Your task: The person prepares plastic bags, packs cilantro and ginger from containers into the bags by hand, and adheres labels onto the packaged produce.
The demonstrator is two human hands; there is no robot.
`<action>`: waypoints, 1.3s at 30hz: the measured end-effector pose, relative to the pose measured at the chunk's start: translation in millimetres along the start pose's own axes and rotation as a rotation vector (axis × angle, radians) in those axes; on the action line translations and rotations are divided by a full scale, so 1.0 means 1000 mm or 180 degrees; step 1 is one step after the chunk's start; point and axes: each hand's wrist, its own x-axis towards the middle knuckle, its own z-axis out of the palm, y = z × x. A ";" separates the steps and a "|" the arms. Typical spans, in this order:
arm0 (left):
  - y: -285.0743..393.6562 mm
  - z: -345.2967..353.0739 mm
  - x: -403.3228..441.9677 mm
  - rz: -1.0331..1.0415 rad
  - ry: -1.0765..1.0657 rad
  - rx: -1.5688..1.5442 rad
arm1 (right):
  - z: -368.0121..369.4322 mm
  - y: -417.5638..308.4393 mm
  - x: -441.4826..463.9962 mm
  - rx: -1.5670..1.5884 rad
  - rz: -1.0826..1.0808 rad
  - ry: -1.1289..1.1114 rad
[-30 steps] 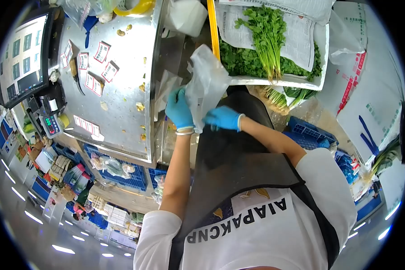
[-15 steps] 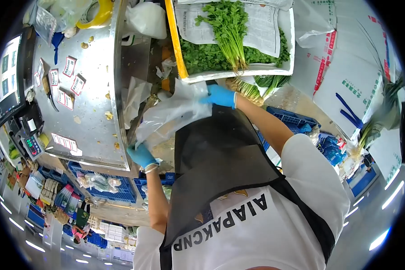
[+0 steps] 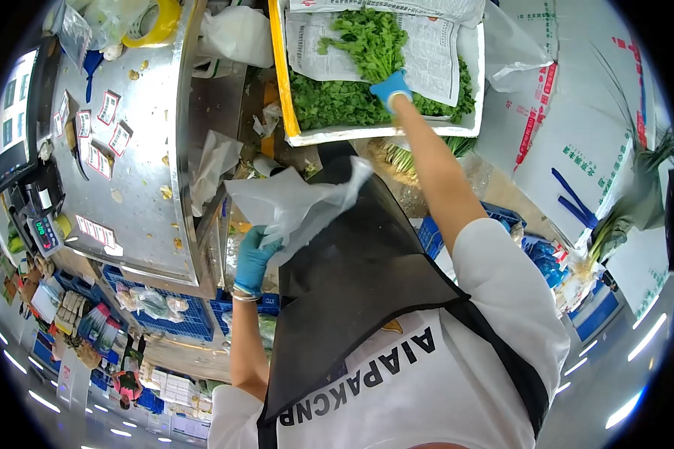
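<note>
My left hand (image 3: 252, 263), in a blue glove, is closed on a thin clear plastic bag (image 3: 296, 202) that flares out in front of the black apron. My right hand (image 3: 392, 90), also gloved in blue, is closed round the stem part of a bunch of leafy green herbs (image 3: 367, 41), which looks like cilantro or celery. That bunch rests on newspaper (image 3: 436, 60) inside a white foam box (image 3: 352, 135). More loose greens (image 3: 322, 101) fill the box below the paper. The stem ends are hidden by my right hand and forearm.
A steel table (image 3: 138, 209) on the left carries price labels (image 3: 120, 138), a knife (image 3: 75, 150) and yellow tape (image 3: 157, 26). A screen (image 3: 11, 123) and scale (image 3: 45, 228) stand at its far side. Greens with pale stems (image 3: 401, 161) lie beneath the box; white printed boards (image 3: 547, 142) are at right.
My right hand has let go of the bag and moved up to the herb bunch in the box. My left hand has shifted slightly right with the bag, which now bunches near the apron.
</note>
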 end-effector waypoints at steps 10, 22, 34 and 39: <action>0.016 -0.004 0.022 0.0089 -0.0081 -0.0684 | -0.126 0.058 -0.113 0.4007 -0.0285 -0.2612; 0.054 0.038 0.022 0.0826 0.0519 0.0678 | -0.058 -0.073 -0.273 0.2660 -0.3142 -0.2356; -0.019 -0.054 -0.183 0.1074 0.2509 -0.1412 | 0.191 -0.107 -0.378 -0.1811 -0.3405 -0.3340; -0.165 -0.175 -0.258 0.1161 0.3581 -0.1546 | 0.281 -0.135 -0.491 -0.3798 -0.5135 -0.2804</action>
